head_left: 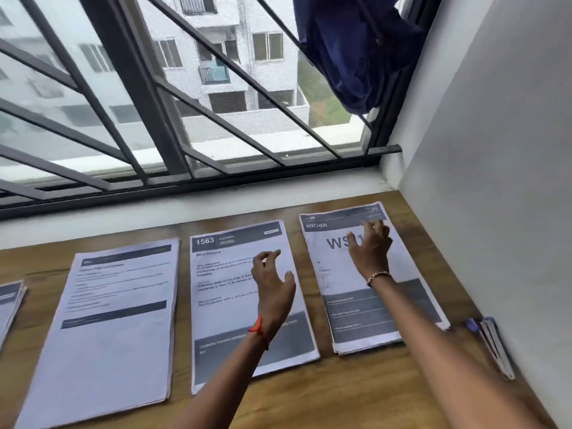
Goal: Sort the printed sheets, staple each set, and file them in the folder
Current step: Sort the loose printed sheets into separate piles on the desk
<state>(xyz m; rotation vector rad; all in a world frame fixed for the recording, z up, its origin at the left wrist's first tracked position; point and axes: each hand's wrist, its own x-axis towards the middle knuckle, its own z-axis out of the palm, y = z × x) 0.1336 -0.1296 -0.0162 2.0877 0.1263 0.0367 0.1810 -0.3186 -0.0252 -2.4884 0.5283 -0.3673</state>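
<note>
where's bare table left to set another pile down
Widest bare wood is the front strip below the 1563 stack and the WS stack. A smaller patch lies between the far-left stack and its neighbour. Gaps between the other stacks are narrow.

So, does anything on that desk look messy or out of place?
Mildly. The rightmost stack, under the right hand, is fanned, its lower edges stepped rather than squared. A dark blue cloth also hangs bunched on the window bars.
</note>
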